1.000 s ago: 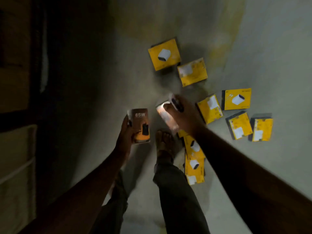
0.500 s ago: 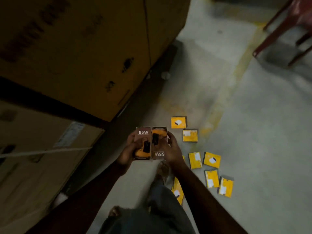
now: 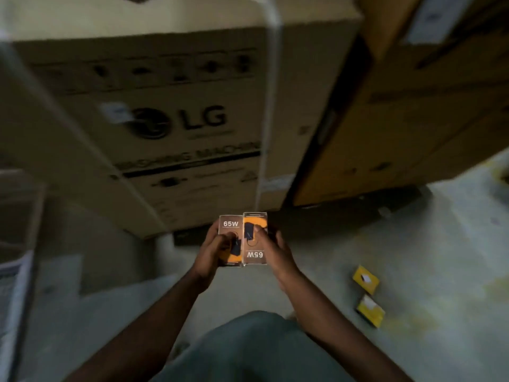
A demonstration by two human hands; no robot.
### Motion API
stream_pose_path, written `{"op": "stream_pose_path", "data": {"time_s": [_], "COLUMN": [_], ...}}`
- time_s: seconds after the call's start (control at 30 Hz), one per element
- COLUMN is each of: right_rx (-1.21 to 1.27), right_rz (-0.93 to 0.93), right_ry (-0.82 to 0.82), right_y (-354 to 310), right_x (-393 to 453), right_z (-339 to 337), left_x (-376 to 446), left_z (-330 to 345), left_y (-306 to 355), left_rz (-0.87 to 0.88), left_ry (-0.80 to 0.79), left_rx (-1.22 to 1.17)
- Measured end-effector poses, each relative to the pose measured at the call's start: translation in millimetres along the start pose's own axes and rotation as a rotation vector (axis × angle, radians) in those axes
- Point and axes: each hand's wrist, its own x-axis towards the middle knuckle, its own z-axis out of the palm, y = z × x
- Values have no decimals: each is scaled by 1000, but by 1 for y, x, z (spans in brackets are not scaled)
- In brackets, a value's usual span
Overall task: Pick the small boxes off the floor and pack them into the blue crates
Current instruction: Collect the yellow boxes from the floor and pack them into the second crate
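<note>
My left hand (image 3: 213, 252) and right hand (image 3: 271, 253) each curl around one 65W box (image 3: 230, 230), side by side before the LG carton (image 3: 170, 125), thumbs pressed on their fronts

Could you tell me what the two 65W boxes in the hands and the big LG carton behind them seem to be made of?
The left 65W box and the right 65W box look like printed card, possibly glossy or with clear plastic walls: their edges catch light. The LG carton looks like matt brown corrugated cardboard, with flat printed markings and a pale strap; blur leaves the finish uncertain.

Dim, motion-blurred, perhaps edge-warped.
</note>
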Motion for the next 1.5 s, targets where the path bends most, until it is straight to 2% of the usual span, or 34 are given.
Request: {"op": "stream_pose_path", "data": {"time_s": [0.13, 0.2, 0.33, 0.53, 0.67, 0.8, 1.0, 1.1, 1.2, 1.3, 1.4, 1.5], "right_rx": [-98, -152, -290, -447, -473, -489, -455, -430, -339, -381, -576, -649], "right_rz": [-15, -34, -181, -307, -355, -448, -667, -729, -828, -999, -1212, -1229], "right_ry": [-118, -228, -415, -714, -854, -1026, -1278, -1407, -1484, -1531, -1502, -1539], "right_y": [-7, -9, -15, -28, -39, -79, -169, -190, -195, -189, -180, -167], "right_x": [-32, -50, -77, -82, -71, -83, -142, -185, -225, -256, -283, -304], "right_z": [137, 202, 327, 492, 590, 690, 834, 893, 950, 1007, 1070, 1124], "left_x": [-58, -88, -144, -200, -218, -242, -316, -364, -418, -471, -520, -554], "left_z": [-127, -188, -298, -426, -503, -581, -676, -719, -761, -809, -861, -906], "left_y": [-3, -4, -2, -2, 15, 64, 161, 190, 207, 206, 194, 185], "left_rz": [102, 145, 237, 270, 282, 298, 522, 600, 664, 708, 621, 517], "left_ry": [151, 256, 467, 784, 932, 1113, 1348, 1452, 1515, 1481, 1475, 1465], "left_rx": [-107, -150, -258, -371, -297, -143, -28, 6, 100, 190, 231, 183]}}
